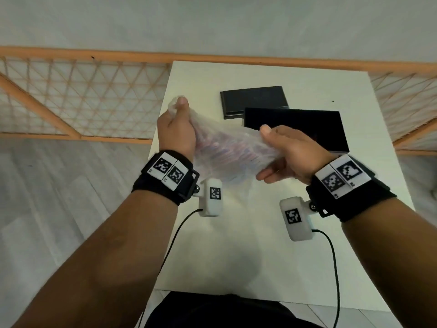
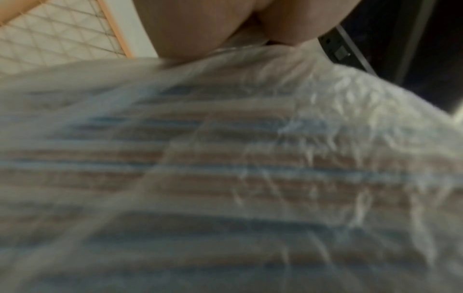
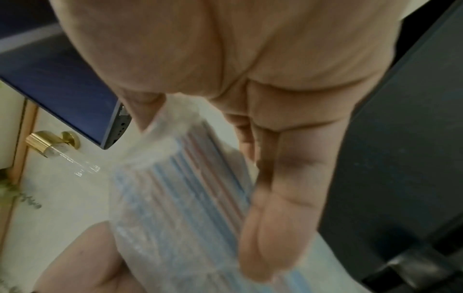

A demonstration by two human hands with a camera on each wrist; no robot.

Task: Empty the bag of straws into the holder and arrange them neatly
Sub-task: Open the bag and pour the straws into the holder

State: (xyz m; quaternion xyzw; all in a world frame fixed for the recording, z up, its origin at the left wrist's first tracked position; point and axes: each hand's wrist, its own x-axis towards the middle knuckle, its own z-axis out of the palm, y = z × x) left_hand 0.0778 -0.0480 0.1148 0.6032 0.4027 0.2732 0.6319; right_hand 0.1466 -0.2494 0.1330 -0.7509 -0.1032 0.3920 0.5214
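My left hand [image 1: 176,131] and right hand [image 1: 287,155] each grip one end of the clear bag of straws [image 1: 227,150], fingers curled, above the counter [image 1: 236,245].

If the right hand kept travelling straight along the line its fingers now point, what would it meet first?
Most likely the left hand: the right hand points leftward along the bag of straws that both hands hold above the table. Depth is uncertain.

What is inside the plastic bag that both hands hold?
The bag holds straws with red and blue stripes, lying side by side. Their number and ends are unclear through the crinkled plastic, and the hands cover part of it.
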